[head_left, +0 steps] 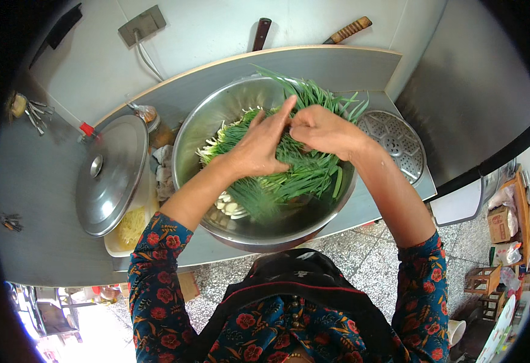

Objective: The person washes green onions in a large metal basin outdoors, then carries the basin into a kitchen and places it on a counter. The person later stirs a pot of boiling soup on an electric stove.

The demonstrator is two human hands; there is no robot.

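Observation:
A large stainless steel basin (187, 145) stands before me on the counter, filled with greens. Long leafy greens like garlic chives (312, 179) lie across it, their pale stem ends at the left. Fine feathery herbs (258, 199), like fennel fronds or dill, lie at the front beside white pieces resembling garlic cloves (231, 208). My left hand (258, 147) is over the greens with its thumb and fingers spread. Close beside it, my right hand (324, 131) has curled fingers among the leaves; whether they pinch anything is hidden. Some blades (287, 81) reach past the back rim.
Right of the basin lies a perforated metal steamer plate (394, 145). At the left, a domed metal lid (110, 174) leans over a pale container (115, 245) of yellow shreds, near a jar (160, 131). Two knife handles (261, 34) (350, 30) rise behind the backsplash.

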